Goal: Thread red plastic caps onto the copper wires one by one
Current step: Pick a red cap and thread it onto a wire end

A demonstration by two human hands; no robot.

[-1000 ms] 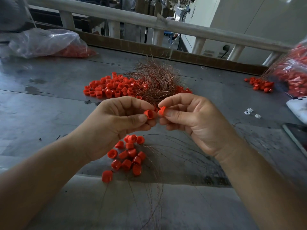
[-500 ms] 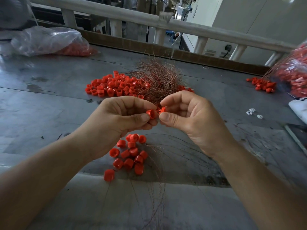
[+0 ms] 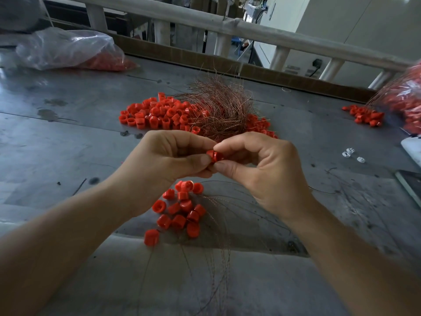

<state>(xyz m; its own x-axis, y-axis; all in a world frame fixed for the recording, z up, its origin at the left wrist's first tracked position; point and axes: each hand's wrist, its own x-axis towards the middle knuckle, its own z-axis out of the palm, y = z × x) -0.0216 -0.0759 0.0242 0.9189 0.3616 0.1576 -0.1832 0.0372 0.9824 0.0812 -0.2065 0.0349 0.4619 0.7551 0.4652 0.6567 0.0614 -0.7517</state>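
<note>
1. The left hand (image 3: pixel 164 165) and right hand (image 3: pixel 262 169), apart a second ago, now meet, both pinching a red cap (image 3: pixel 214 155) above the table (image 3: pixel 68 133).
2. Probably it is sliding onto a wire, unseen here.

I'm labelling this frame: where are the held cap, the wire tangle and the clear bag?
held cap (image 3: pixel 214 156), head view, on its red side wall.
wire tangle (image 3: pixel 219 109), head view, on the middle of the copper mass.
clear bag (image 3: pixel 61 47), head view, on its crinkled top face.
</note>
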